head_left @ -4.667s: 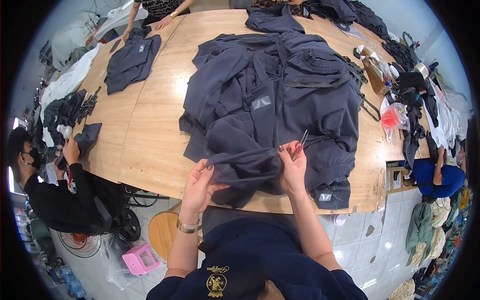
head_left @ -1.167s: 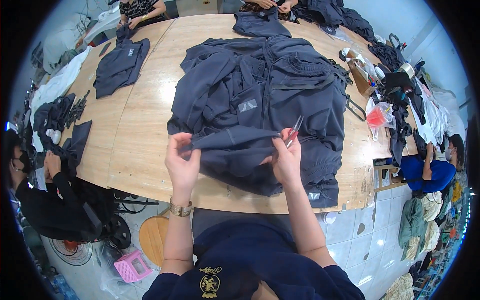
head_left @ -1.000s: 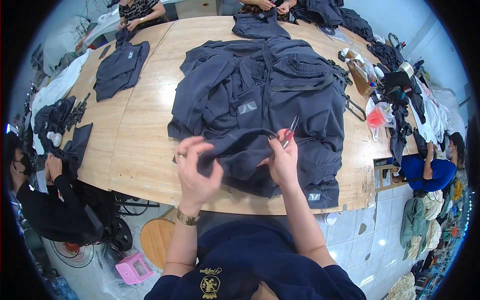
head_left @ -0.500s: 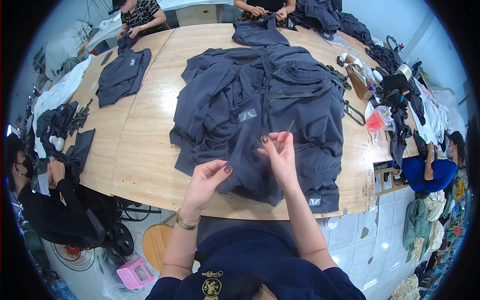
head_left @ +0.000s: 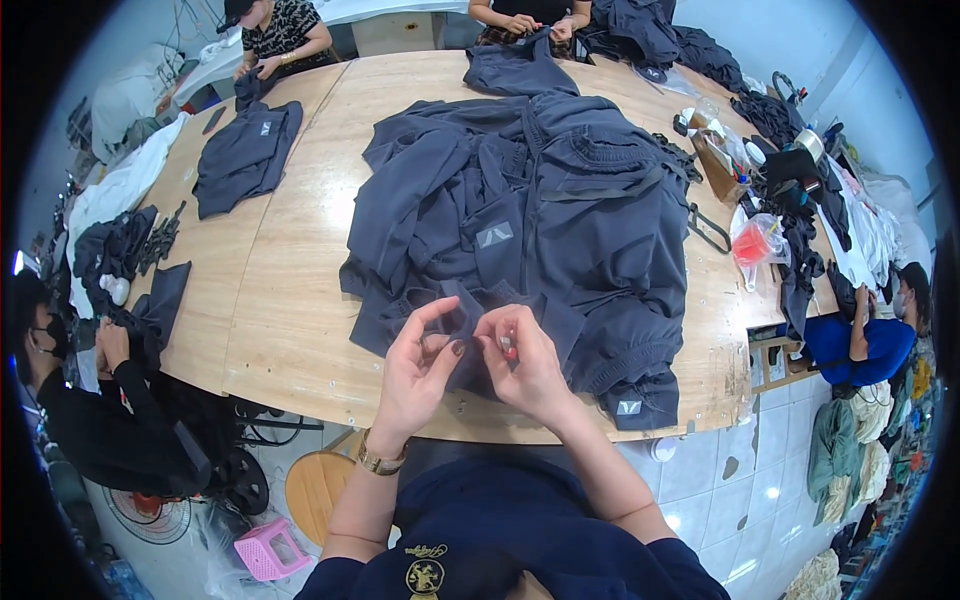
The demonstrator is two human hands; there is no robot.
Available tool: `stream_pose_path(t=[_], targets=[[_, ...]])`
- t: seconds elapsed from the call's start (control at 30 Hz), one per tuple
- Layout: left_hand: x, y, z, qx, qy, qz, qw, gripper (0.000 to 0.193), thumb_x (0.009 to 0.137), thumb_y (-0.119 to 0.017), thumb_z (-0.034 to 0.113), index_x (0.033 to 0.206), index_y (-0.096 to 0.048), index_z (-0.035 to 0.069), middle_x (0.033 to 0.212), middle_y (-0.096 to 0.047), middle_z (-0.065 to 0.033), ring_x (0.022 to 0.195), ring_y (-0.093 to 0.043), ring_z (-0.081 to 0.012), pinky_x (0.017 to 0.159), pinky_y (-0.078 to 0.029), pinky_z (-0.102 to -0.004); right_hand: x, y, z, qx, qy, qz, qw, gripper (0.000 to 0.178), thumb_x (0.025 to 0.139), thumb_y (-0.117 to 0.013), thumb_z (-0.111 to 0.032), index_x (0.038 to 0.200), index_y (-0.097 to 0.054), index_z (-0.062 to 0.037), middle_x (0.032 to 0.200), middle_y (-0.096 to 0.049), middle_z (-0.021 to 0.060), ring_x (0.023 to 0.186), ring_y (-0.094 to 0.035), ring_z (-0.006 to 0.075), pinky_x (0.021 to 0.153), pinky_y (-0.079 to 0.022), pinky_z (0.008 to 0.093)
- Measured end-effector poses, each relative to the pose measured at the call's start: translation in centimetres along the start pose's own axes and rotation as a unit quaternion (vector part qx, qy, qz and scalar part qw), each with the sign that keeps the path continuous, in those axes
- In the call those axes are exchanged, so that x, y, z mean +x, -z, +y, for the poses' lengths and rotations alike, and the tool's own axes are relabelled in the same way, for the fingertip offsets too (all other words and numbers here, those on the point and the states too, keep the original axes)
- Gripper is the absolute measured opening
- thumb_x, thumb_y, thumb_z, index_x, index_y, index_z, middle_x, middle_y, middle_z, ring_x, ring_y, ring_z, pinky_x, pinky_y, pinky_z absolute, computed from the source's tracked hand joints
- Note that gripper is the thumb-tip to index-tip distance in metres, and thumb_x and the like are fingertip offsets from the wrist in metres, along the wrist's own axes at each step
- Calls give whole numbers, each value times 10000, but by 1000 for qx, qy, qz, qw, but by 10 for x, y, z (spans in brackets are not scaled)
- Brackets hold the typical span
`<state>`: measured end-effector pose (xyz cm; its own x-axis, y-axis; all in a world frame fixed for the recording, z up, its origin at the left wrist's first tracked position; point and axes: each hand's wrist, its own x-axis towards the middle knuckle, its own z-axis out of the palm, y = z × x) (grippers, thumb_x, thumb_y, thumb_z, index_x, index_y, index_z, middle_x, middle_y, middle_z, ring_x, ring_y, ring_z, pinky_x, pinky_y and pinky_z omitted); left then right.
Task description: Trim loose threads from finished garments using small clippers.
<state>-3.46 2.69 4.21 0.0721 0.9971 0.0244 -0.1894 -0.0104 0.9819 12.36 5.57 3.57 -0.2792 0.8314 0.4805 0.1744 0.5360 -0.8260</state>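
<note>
A pile of dark grey garments [head_left: 590,230] with elastic waistbands and small light patches covers the table in front of me. At its near edge, my left hand [head_left: 418,365] pinches a fold of a dark garment [head_left: 463,325] by the thumb, its index finger raised. Close beside it on the right, my right hand [head_left: 520,365] has its fingers curled round a small tool [head_left: 511,352] with a red part, mostly hidden in the palm. The right fingertips meet near the left thumb, over the cloth.
Other people work round the wooden table [head_left: 290,250]. A folded garment [head_left: 245,158] lies at the left. To the right are a bagged red drink [head_left: 755,240] and a brown box [head_left: 720,168] of tools. A round wooden stool [head_left: 318,490] stands below the table.
My right hand has moved left and down, close to my left hand, and its thin pointed tool no longer sticks out. The left index finger has risen; the cloth beneath has shifted.
</note>
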Motion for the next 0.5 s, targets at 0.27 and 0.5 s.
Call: stream_pose_path(t=[0.27, 0.5], targets=[[3, 6, -3, 35, -37, -10, 999, 223, 938, -507, 22, 1143, -586, -17, 964, -628, -24, 854, -536, -23, 734, -419, -162, -11, 16, -11, 275, -153, 13, 949, 244, 834, -576, 61, 836, -358, -47, 858, -536, 38, 712, -475, 66, 611, -423, 245], [4, 5, -4, -3, 5, -3, 1000, 222, 950, -520, 82, 1119, -618, -24, 910, -619, 19, 778, -497, -2, 682, -392, -144, -16, 27, 4, -62, -137, -97, 984, 278, 897, -584, -271, 886, -438, -36, 686, -518, 139, 617, -551, 265, 560, -426, 346]])
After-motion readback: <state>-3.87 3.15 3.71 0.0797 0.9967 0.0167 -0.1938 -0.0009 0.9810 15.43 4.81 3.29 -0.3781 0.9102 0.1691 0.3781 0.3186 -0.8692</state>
